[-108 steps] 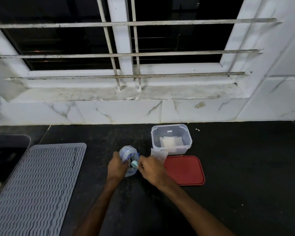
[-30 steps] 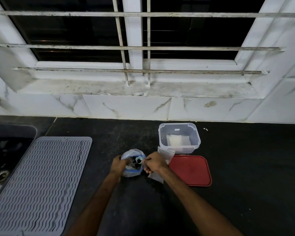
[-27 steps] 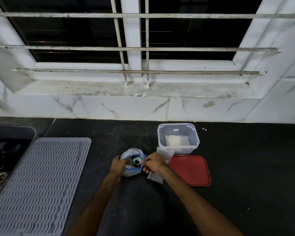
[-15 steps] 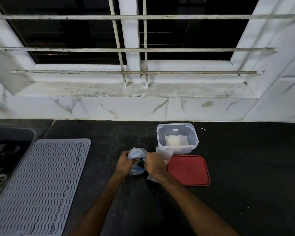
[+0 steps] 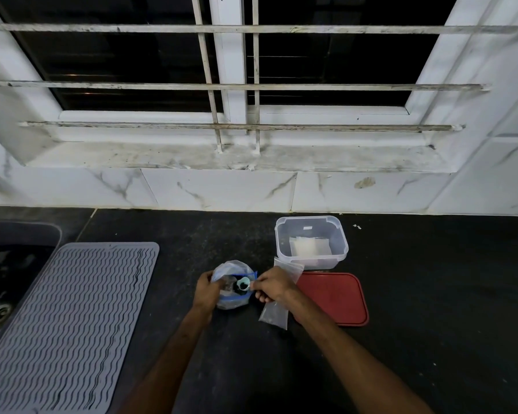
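While left hand [image 5: 205, 291] grips zip bag [image 5: 232, 268], right hand [image 5: 274, 286] pinches scoop [image 5: 243, 284]; container label [image 5: 307, 228] unreadable.

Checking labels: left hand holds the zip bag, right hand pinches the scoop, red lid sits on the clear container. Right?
No. Head view: the red lid lies on the counter beside the open clear container, not on it. Correct: left hand, zip bag, right hand, scoop.

Black counter [image 5: 431, 318]: grey mat [image 5: 72, 324], clear tub [image 5: 342, 245], red lid [image 5: 332, 297], zip bag [image 5: 232, 303]
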`<control>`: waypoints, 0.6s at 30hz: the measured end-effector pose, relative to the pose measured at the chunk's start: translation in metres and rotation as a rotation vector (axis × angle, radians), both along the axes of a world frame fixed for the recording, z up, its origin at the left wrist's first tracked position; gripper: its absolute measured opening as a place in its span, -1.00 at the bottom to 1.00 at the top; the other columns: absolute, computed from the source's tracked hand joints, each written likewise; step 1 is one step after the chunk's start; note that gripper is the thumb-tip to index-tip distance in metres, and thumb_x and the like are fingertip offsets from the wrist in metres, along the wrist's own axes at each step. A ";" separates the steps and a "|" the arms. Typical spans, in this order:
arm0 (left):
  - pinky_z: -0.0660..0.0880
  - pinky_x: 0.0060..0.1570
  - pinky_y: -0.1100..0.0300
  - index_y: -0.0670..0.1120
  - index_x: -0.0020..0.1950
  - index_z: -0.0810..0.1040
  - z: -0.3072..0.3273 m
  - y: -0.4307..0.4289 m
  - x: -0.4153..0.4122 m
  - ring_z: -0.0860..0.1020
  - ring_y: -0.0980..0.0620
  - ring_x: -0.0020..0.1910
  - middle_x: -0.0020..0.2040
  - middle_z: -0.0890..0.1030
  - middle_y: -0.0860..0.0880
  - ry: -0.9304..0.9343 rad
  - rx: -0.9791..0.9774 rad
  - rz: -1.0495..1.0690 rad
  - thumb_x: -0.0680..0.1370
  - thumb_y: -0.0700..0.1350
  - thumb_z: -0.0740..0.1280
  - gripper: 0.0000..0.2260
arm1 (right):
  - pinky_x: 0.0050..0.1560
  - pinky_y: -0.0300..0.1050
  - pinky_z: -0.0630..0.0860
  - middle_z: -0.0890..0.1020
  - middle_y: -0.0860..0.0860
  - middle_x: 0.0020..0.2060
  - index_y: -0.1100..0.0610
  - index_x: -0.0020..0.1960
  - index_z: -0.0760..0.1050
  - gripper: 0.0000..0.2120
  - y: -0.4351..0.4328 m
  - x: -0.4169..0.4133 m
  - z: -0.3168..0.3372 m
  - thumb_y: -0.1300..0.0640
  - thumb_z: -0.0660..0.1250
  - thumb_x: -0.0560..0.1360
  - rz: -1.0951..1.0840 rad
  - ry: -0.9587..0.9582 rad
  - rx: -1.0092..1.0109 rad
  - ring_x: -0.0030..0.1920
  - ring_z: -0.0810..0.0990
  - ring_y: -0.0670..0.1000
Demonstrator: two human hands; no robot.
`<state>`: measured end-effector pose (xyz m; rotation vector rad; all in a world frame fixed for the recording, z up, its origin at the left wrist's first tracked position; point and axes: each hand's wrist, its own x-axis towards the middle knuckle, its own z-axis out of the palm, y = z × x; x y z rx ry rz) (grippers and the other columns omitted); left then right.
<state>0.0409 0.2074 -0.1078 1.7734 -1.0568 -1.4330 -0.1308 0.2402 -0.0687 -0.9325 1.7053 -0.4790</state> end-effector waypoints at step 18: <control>0.48 -0.03 0.19 -0.03 0.17 0.50 0.056 0.046 -0.026 0.54 0.07 0.02 0.06 0.55 0.03 -0.473 -0.791 -0.207 0.56 -0.03 0.33 -0.79 | -0.52 -0.31 0.35 0.63 0.10 -0.36 0.26 -0.07 0.64 -0.86 0.026 -0.069 0.028 0.17 0.42 0.50 -0.032 -0.142 -0.177 -0.50 0.47 -0.10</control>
